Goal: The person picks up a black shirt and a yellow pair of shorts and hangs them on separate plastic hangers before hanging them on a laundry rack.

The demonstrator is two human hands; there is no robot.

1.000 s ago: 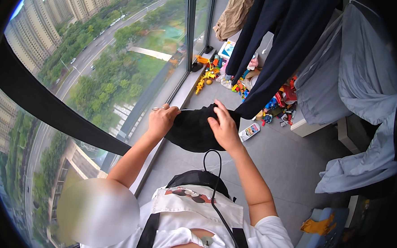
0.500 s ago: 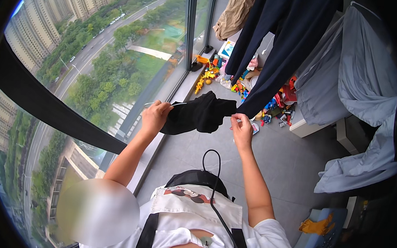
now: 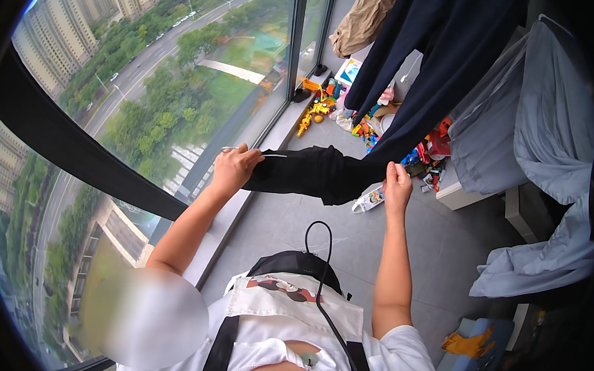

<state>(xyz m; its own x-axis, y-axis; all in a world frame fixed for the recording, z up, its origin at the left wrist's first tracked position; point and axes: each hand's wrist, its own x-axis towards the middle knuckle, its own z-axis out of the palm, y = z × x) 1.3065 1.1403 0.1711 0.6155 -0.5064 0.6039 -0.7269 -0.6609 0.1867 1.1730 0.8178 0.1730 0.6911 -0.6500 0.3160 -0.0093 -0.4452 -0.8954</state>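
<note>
Black garment (image 3: 294,172) pulled out long between both hands now
Half a second ago it's way more bunched; now the right hand (image 3: 398,185) is farther out, pinching its end, so the cloth's straighter, just lumpy mid-length. Left hand (image 3: 235,165) has the other end clamped along with a thin pale rod (image 3: 276,155), all above the grey floor (image 3: 268,223).

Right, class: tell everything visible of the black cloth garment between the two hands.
The soft-looking black cloth garment stretches sideways above the grey tiled floor, wrinkled and bunched near its middle. The left hand holds its left end, where a thin whitish rod overlaps it; the right hand grips its right end.
</note>
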